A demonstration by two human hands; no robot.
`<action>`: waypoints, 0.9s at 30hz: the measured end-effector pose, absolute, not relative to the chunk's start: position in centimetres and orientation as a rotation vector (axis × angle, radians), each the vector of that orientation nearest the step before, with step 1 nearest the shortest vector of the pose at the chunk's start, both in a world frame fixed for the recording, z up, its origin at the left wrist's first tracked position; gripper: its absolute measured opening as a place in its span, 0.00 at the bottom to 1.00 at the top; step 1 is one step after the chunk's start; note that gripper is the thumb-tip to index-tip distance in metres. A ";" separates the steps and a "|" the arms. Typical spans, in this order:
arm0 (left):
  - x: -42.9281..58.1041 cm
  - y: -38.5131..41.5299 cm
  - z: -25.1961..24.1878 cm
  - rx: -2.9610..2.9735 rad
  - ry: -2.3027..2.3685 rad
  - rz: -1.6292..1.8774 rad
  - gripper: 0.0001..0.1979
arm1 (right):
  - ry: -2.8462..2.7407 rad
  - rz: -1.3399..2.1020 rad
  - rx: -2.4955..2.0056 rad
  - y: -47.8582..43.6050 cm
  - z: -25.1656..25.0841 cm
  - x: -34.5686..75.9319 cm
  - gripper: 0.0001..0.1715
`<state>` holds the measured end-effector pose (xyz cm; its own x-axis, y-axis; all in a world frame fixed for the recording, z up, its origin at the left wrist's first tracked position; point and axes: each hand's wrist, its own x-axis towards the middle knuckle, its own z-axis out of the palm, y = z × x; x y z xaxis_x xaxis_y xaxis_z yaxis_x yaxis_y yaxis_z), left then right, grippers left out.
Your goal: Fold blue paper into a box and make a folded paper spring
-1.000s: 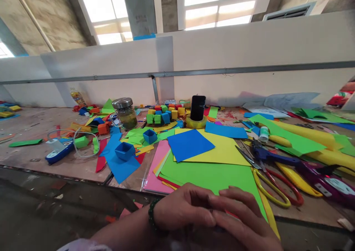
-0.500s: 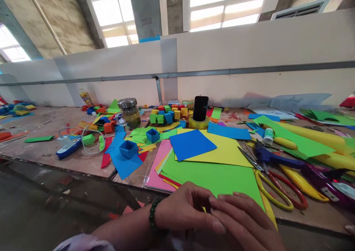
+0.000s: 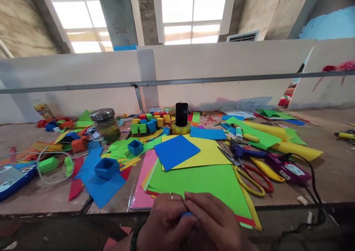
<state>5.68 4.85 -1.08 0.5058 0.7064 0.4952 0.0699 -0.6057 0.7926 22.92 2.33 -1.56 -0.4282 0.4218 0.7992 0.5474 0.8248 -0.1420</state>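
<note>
My left hand [image 3: 168, 216], with a ring and a dark bead bracelet, is closed at the table's front edge. Against it presses my right hand [image 3: 215, 219], its fingers bent together over the left fingertips. Between them a small blue piece [image 3: 186, 214] peeks out; most of it is hidden by the fingers. Just beyond the hands lie a green sheet [image 3: 194, 182], a yellow sheet [image 3: 210, 151] and a blue square sheet [image 3: 177, 151]. Two open blue paper boxes, a nearer one [image 3: 106, 168] and a farther one [image 3: 135, 147], stand to the left.
At the right lie scissors [image 3: 251, 180], a purple glue gun [image 3: 288, 168] with a black cable and a glue stick [image 3: 238, 133]. A phone [image 3: 181, 114] stands behind, near small coloured cubes [image 3: 151, 126]. Left are a glass jar [image 3: 107, 127] and a blue-white power strip [image 3: 16, 180].
The view has swung to the right. My hands have drawn closer together and lower, and a bit of blue now shows between the fingers.
</note>
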 end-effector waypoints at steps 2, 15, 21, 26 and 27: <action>5.5 4.9 -1.3 2.023 0.623 1.156 0.24 | -2.098 -0.190 -0.748 2.1 -1.6 22.6 0.25; 3.7 4.9 -1.1 1.600 0.538 0.896 0.30 | -2.046 -0.025 -0.824 2.1 -2.1 21.7 0.26; 3.7 4.0 -1.0 1.930 0.699 1.070 0.22 | -2.112 0.080 -0.762 2.3 -3.1 21.7 0.27; 3.5 3.4 -1.1 2.126 0.712 1.163 0.18 | -2.142 0.194 -0.782 2.1 -3.3 21.4 0.25; 3.6 3.4 -1.2 2.128 0.711 1.155 0.19 | -2.134 0.209 -0.780 2.1 -3.4 21.3 0.25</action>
